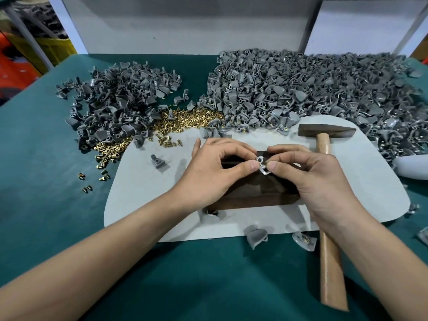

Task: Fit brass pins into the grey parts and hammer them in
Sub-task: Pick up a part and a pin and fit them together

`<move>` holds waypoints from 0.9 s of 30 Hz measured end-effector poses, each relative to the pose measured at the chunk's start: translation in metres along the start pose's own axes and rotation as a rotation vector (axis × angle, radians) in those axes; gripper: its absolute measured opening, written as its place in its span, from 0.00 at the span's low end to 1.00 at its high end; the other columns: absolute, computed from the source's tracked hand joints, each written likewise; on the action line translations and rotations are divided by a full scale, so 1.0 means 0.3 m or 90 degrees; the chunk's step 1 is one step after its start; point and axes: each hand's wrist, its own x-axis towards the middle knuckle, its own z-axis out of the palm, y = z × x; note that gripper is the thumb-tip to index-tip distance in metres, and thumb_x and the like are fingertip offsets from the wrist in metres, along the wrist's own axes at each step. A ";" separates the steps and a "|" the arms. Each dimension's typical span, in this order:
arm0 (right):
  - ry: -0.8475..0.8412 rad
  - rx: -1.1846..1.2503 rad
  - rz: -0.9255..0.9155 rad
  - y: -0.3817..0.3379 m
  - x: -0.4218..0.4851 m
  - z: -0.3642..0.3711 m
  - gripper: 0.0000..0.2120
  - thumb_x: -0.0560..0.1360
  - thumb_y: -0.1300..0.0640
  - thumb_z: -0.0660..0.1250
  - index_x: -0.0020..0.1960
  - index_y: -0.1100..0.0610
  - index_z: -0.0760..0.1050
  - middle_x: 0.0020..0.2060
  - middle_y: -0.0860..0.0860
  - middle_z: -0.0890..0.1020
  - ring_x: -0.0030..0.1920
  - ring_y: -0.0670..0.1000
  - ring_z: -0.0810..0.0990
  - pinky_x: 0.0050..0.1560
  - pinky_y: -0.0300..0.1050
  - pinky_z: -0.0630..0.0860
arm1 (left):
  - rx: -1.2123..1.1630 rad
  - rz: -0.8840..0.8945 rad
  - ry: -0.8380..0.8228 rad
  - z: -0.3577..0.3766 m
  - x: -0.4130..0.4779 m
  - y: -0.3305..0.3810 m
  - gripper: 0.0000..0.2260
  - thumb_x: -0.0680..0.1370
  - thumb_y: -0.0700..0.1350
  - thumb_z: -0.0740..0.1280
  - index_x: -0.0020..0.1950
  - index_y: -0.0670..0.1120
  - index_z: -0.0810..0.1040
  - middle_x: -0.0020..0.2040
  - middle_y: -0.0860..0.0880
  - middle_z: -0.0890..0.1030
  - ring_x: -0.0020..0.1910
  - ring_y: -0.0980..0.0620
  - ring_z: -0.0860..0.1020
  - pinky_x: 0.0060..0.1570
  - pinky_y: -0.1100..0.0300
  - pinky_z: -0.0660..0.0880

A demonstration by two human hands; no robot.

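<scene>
My left hand (215, 167) and my right hand (310, 174) meet over a dark block (254, 193) and pinch one small grey part (261, 164) between their fingertips. Whether a pin sits in it I cannot tell. A heap of brass pins (183, 120) lies beyond the hands, between two piles of grey parts: a smaller pile (115, 100) at the left and a large pile (312, 89) at the right. A hammer (324, 154) with a wooden handle lies to the right of the block, untouched.
The block rests on a pale grey mat (143, 193) over a green table cover (46, 158). Single grey parts lie on the mat (158, 161) and at its near edge (256, 237). Stray pins (86, 188) dot the cloth at left. White panels stand behind.
</scene>
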 end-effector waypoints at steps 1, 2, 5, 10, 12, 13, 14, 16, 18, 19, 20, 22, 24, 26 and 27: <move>-0.001 0.011 0.007 0.000 -0.001 0.000 0.07 0.68 0.63 0.73 0.33 0.53 0.84 0.50 0.48 0.83 0.51 0.46 0.81 0.55 0.45 0.77 | 0.001 0.000 -0.003 -0.001 0.000 0.001 0.04 0.73 0.50 0.72 0.41 0.59 0.79 0.50 0.63 0.80 0.62 0.59 0.71 0.71 0.43 0.51; -0.002 0.016 0.010 0.000 -0.001 0.001 0.07 0.68 0.63 0.74 0.33 0.53 0.84 0.50 0.48 0.83 0.51 0.46 0.81 0.54 0.45 0.77 | 0.001 -0.001 -0.005 -0.002 0.001 0.001 0.04 0.73 0.50 0.71 0.41 0.60 0.79 0.50 0.63 0.80 0.62 0.59 0.71 0.71 0.43 0.50; 0.001 0.007 0.005 -0.001 -0.001 0.001 0.07 0.68 0.63 0.74 0.33 0.54 0.83 0.50 0.48 0.83 0.50 0.45 0.81 0.53 0.42 0.76 | 0.007 -0.002 -0.015 -0.006 0.002 -0.003 0.03 0.74 0.51 0.71 0.41 0.60 0.80 0.51 0.65 0.80 0.62 0.61 0.70 0.72 0.43 0.48; -0.013 -0.026 -0.004 -0.010 -0.002 -0.008 0.06 0.68 0.62 0.74 0.34 0.55 0.83 0.48 0.47 0.83 0.48 0.42 0.81 0.47 0.35 0.75 | 0.027 0.001 -0.038 -0.007 0.003 -0.008 0.02 0.75 0.51 0.69 0.45 0.58 0.82 0.51 0.67 0.78 0.64 0.61 0.68 0.72 0.42 0.45; -0.022 -0.033 -0.004 -0.013 -0.001 -0.012 0.05 0.67 0.62 0.74 0.34 0.55 0.83 0.48 0.47 0.83 0.48 0.42 0.81 0.48 0.36 0.76 | 0.026 0.002 -0.042 -0.007 0.004 -0.007 0.02 0.75 0.52 0.69 0.44 0.58 0.81 0.52 0.66 0.78 0.64 0.61 0.68 0.72 0.43 0.45; -0.024 -0.035 -0.005 -0.014 0.000 -0.013 0.05 0.68 0.62 0.74 0.34 0.55 0.83 0.48 0.47 0.83 0.48 0.42 0.81 0.48 0.35 0.76 | 0.025 0.001 -0.041 -0.007 0.004 -0.007 0.02 0.75 0.52 0.69 0.45 0.58 0.81 0.52 0.66 0.79 0.64 0.61 0.68 0.72 0.43 0.45; -0.026 -0.035 -0.007 -0.016 0.001 -0.012 0.05 0.68 0.63 0.74 0.34 0.55 0.83 0.48 0.48 0.83 0.48 0.42 0.81 0.48 0.34 0.76 | 0.024 -0.001 -0.039 -0.006 0.004 -0.006 0.02 0.75 0.52 0.69 0.45 0.58 0.81 0.52 0.66 0.79 0.64 0.61 0.68 0.72 0.43 0.44; -0.028 -0.032 -0.005 -0.018 0.001 -0.010 0.06 0.68 0.63 0.73 0.34 0.55 0.82 0.48 0.47 0.83 0.48 0.41 0.81 0.47 0.32 0.75 | 0.027 0.000 -0.035 -0.005 0.003 -0.006 0.02 0.75 0.51 0.69 0.44 0.59 0.80 0.53 0.65 0.79 0.64 0.60 0.68 0.72 0.42 0.43; -0.030 -0.027 0.002 -0.016 0.001 -0.009 0.06 0.68 0.63 0.73 0.34 0.55 0.82 0.49 0.47 0.83 0.49 0.41 0.80 0.47 0.34 0.74 | 0.025 0.000 -0.031 -0.003 0.001 -0.003 0.03 0.75 0.51 0.69 0.44 0.60 0.80 0.53 0.64 0.79 0.64 0.60 0.69 0.72 0.42 0.42; -0.033 -0.028 0.003 -0.015 0.000 -0.008 0.06 0.68 0.63 0.73 0.33 0.55 0.82 0.49 0.47 0.83 0.49 0.41 0.80 0.47 0.34 0.74 | 0.022 -0.001 -0.029 -0.003 0.000 0.000 0.03 0.76 0.51 0.69 0.44 0.60 0.80 0.53 0.64 0.79 0.64 0.60 0.69 0.72 0.42 0.42; -0.035 -0.034 0.001 -0.014 -0.001 -0.005 0.06 0.68 0.63 0.73 0.33 0.55 0.82 0.50 0.47 0.82 0.50 0.41 0.80 0.48 0.35 0.74 | 0.021 -0.002 -0.026 -0.003 0.000 0.001 0.03 0.76 0.51 0.68 0.44 0.60 0.80 0.53 0.64 0.80 0.64 0.60 0.69 0.72 0.42 0.42; -0.034 -0.045 -0.009 -0.011 -0.005 0.000 0.07 0.69 0.63 0.73 0.34 0.54 0.82 0.52 0.47 0.81 0.52 0.42 0.79 0.52 0.38 0.73 | 0.017 -0.006 -0.025 -0.004 0.000 0.005 0.03 0.76 0.50 0.68 0.44 0.59 0.80 0.53 0.63 0.80 0.63 0.60 0.70 0.72 0.40 0.43; -0.031 -0.061 -0.018 -0.010 -0.008 0.003 0.07 0.69 0.63 0.73 0.34 0.54 0.82 0.54 0.46 0.80 0.55 0.43 0.78 0.58 0.45 0.73 | 0.004 -0.010 -0.030 -0.005 0.004 0.009 0.04 0.76 0.49 0.68 0.46 0.58 0.81 0.52 0.62 0.81 0.62 0.58 0.72 0.72 0.38 0.48; -0.036 -0.102 -0.035 -0.011 -0.010 0.005 0.08 0.69 0.63 0.73 0.34 0.53 0.82 0.55 0.45 0.79 0.57 0.43 0.77 0.63 0.48 0.71 | -0.019 -0.016 -0.036 -0.009 0.006 0.013 0.06 0.77 0.46 0.68 0.49 0.58 0.81 0.50 0.60 0.82 0.59 0.58 0.76 0.70 0.36 0.55; -0.037 -0.125 -0.048 -0.010 -0.011 0.006 0.08 0.69 0.63 0.73 0.34 0.53 0.82 0.55 0.44 0.79 0.57 0.42 0.77 0.64 0.48 0.70 | -0.031 -0.017 -0.037 -0.011 0.005 0.013 0.08 0.77 0.45 0.68 0.50 0.59 0.81 0.49 0.59 0.82 0.57 0.59 0.77 0.70 0.36 0.57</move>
